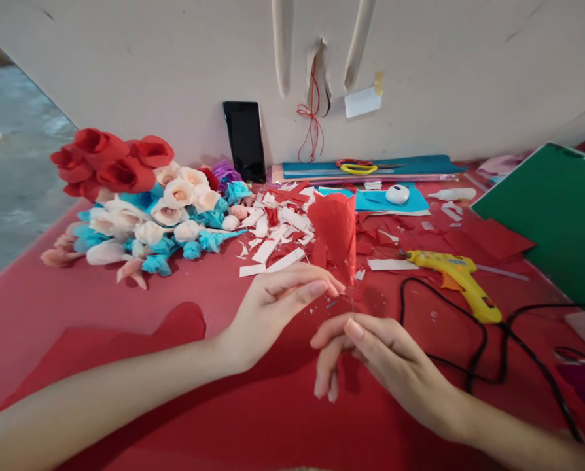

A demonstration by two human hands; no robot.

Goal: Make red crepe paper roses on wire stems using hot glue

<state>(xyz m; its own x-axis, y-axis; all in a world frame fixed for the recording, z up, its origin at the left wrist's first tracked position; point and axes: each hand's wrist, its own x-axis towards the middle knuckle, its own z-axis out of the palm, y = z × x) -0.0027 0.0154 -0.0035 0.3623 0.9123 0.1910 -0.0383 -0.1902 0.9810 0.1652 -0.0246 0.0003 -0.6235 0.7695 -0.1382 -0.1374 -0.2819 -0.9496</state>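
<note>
In front of me a piece of red crepe paper point(336, 226) stands upright, curled along its right side, on a thin wire stem point(353, 302). My left hand point(277, 297) is closed in a pinch, its fingertips at the lower end of the red paper. Just below, my right hand point(390, 360) pinches the wire stem between thumb and forefinger, with the other fingers bent loosely. Under both hands lies a large red sheet point(175, 399). Strips of white and red paper scrap point(277, 239) are scattered behind my left hand.
Paper flowers point(169, 209) in red, white and blue are heaped at left. A phone point(246, 140) leans on the wall. Scissors point(358, 167) lie at the back. At right are a yellow glue gun point(462, 278), its black cord point(483, 340) and a green board point(552, 216).
</note>
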